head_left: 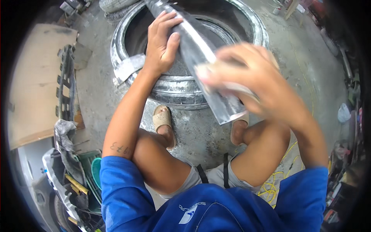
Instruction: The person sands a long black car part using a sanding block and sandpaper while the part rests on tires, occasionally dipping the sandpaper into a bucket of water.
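A long, narrow grey panel (199,58) with a glossy strip slants across a large tyre (176,91) lying flat on the floor. Its near end sticks out past the tyre's rim, above my right foot. My left hand (162,44) is closed on the panel's upper left side, fingers over the top and thumb along the edge. Over the panel's lower half, my right hand (251,73) is smeared by motion. Its fingers look curled around something pale and flat, too blurred to name. A pale, dusty cloth or sheet (129,67) drapes over the tyre's left rim.
More tyres (116,4) are stacked at the back left. A cardboard sheet (42,77), a black slotted strip (66,81) and a teal basin (96,172) lie at left. Yellow cord (270,183) coils by my right thigh. A white plastic bag (343,113) lies near clutter at right.
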Demonstrator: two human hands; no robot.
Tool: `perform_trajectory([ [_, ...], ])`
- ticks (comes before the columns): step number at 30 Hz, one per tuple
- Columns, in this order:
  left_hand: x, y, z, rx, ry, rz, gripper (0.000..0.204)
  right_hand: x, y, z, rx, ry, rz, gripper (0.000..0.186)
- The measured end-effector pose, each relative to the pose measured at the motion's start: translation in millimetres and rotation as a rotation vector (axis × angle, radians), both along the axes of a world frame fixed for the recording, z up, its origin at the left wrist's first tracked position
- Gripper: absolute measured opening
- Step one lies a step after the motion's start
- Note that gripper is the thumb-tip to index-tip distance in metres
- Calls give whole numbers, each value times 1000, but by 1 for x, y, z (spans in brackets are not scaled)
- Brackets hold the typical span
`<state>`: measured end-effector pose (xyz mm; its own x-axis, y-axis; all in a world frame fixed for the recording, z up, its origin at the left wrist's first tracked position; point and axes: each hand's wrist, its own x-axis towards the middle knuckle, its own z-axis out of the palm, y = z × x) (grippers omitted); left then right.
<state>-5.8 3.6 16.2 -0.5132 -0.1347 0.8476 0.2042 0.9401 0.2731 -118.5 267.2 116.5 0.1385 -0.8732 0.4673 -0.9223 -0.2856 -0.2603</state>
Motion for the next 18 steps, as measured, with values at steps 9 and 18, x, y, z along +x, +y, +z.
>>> perform_trajectory([
  [9,-7,0,-3,50,4,-38,40,4,-48,-2,12,22,-132,42],
  [18,-15,0,-2,25,-4,-61,46,-18,-62,-7,-89,22,-86,36],
])
